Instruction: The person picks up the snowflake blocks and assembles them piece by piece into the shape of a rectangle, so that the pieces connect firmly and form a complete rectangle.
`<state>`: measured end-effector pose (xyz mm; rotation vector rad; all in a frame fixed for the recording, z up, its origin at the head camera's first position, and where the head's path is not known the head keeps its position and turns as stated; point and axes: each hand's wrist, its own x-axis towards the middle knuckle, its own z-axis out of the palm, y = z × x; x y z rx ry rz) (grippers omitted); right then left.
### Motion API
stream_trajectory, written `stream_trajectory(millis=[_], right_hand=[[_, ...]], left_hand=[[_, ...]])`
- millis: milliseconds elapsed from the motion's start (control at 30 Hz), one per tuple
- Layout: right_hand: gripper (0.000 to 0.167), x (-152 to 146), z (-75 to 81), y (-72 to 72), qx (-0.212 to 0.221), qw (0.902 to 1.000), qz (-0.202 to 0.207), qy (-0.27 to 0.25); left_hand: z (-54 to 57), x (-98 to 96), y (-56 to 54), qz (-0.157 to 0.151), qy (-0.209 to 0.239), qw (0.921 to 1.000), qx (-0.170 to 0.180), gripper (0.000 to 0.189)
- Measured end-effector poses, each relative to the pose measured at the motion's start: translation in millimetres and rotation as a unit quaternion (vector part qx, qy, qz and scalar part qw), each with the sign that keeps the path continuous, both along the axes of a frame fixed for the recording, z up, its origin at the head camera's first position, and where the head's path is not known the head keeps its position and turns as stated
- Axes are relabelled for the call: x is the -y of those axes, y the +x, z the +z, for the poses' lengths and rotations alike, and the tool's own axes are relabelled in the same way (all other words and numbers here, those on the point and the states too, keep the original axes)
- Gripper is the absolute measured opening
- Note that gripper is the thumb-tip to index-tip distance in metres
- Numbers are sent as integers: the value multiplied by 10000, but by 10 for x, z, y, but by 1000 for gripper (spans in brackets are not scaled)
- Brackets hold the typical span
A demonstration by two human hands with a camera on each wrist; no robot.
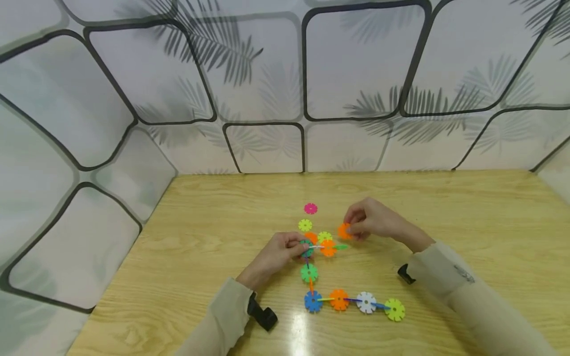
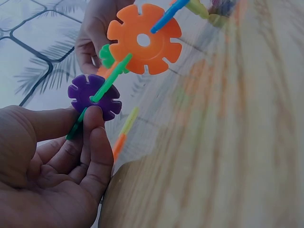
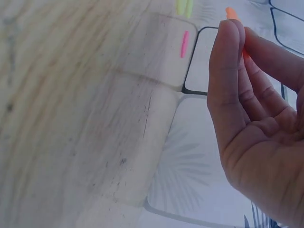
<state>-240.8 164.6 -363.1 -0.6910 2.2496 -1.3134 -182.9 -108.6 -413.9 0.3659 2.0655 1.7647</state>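
Observation:
Notched plastic discs are slotted together into a chain on the table. Its lower row runs from a blue disc [image 1: 313,301] through an orange one [image 1: 339,299] and a white one [image 1: 366,302] to a yellow one [image 1: 395,310]. A green disc [image 1: 309,273] links this row upward to a teal disc [image 1: 306,248]. My left hand [image 1: 281,252] pinches the chain at that teal corner, close to a purple disc [image 2: 81,92] in the left wrist view. From the corner a short arm reaches right to another orange disc [image 1: 328,248]. My right hand [image 1: 371,220] pinches a separate orange disc [image 1: 345,231] beyond the arm's end.
Loose discs lie behind the chain: a pink one [image 1: 310,208], a yellow one [image 1: 305,225], another yellow one [image 1: 325,237] and an orange one [image 1: 311,238]. The wooden table [image 1: 222,207] meets a patterned backdrop [image 1: 267,99] at the back and left.

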Motion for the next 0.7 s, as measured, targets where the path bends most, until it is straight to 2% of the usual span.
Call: stream_trajectory(millis=[200, 700], right_hand=[[9, -73, 10, 86, 54, 10000, 7, -21], [11, -194, -50, 195, 375, 9991, -12, -188]], left_hand=[[-9, 5, 2, 6, -41, 10000, 9, 17], [2, -13, 6, 27, -20, 10000, 35, 17]])
